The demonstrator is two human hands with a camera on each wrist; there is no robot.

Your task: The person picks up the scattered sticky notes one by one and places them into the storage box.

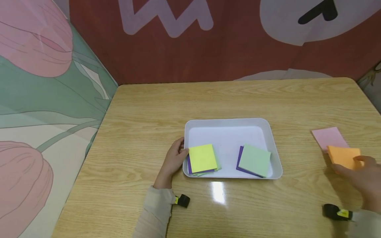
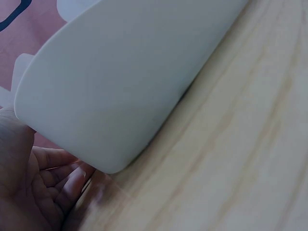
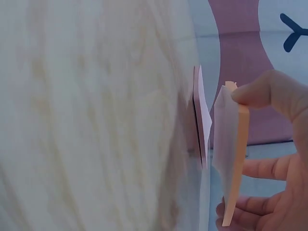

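Note:
A white tray point(image 1: 229, 175) lies on the table. My left hand point(image 1: 174, 158) grips its left end, thumb at the rim and fingers against the outer wall; the left wrist view shows the fingers point(image 2: 65, 180) low by the tray's corner. At the far right my right hand point(image 1: 361, 175) holds an orange sticky note pad point(image 1: 343, 157) by its edges, raised above the table. The right wrist view has this pad point(image 3: 238, 154) edge-on between thumb and fingers. Just beyond it, a pink sticky note pad point(image 1: 328, 137) lies on the table, partly overlapped in the head view.
Inside the tray, a yellow pad point(image 1: 203, 158) tops a purple and a green one on the left. On the right, a pale green pad point(image 1: 255, 160) lies over a purple one point(image 1: 239, 158). A patterned wall point(image 1: 238, 56) stands behind the wooden table point(image 1: 143, 109).

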